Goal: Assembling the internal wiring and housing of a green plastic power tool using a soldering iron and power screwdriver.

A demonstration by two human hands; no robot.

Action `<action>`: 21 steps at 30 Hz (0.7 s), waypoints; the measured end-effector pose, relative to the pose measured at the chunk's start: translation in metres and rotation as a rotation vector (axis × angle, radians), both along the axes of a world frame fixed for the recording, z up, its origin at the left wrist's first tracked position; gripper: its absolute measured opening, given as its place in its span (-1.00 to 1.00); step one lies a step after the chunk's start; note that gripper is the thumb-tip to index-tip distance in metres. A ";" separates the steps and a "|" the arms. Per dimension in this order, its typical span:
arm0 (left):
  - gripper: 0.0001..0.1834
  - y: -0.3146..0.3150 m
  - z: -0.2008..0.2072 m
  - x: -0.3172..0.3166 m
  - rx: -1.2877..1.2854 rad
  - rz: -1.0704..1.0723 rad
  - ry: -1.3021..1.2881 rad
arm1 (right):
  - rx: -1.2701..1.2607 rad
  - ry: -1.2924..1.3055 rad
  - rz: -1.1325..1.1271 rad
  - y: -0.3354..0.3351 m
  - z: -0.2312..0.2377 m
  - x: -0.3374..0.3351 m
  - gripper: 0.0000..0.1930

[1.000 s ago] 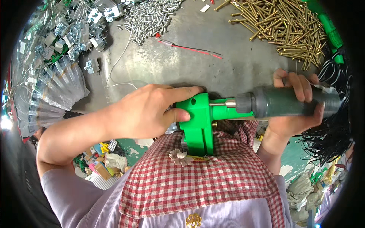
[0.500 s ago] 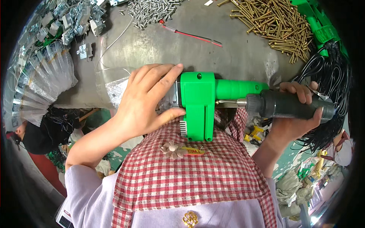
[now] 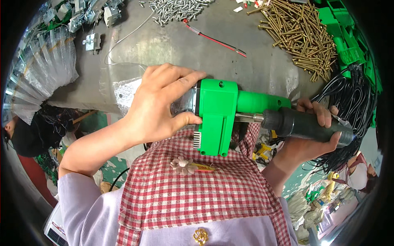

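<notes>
My left hand (image 3: pixel 158 108) grips a green plastic tool housing (image 3: pixel 217 117) by its left end. The thumb presses at the near side and the fingers reach over the far side. A clear plastic part (image 3: pixel 183 102) with a dark edge shows between thumb and forefinger. The housing has a ribbed grey strip at its lower left and a green handle (image 3: pixel 260 100) running right. My right hand (image 3: pixel 305 147) is wrapped round a black electric screwdriver (image 3: pixel 303 124), which lies just nearer than the handle. Its metal shaft points left against the housing's right side; the very tip is hidden.
Silver screws (image 3: pixel 176 9) and long brass-coloured screws (image 3: pixel 301 37) lie heaped at the back. A red-and-black wire piece (image 3: pixel 215 39) sits between. Metal switch parts (image 3: pixel 92 42) and clear bags (image 3: pixel 49 65) are left; black cables (image 3: pixel 349 98) and green housings (image 3: pixel 347 37) right. Other people sit at both sides.
The view has shifted a little. The screwdriver now slants more, its rear end lower, and its body is slightly closer to the housing. Both hands keep their holds.
</notes>
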State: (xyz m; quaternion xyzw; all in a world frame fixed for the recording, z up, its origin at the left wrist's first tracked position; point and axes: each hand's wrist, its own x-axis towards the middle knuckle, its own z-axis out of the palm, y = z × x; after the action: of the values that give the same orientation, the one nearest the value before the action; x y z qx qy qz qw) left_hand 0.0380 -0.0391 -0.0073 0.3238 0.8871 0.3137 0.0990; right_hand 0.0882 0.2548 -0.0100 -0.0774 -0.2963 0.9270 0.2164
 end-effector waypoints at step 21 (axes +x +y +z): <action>-0.23 0.003 -0.012 0.002 0.164 0.031 0.054 | -0.187 0.119 -0.181 -0.018 -0.011 -0.009 -0.64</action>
State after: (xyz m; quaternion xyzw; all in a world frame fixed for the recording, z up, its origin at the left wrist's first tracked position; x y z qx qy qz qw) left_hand 0.0401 -0.0363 -0.0191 0.3254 0.8657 0.3780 0.0431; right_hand 0.0790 0.2363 -0.0206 -0.0684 -0.1872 0.9302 0.3082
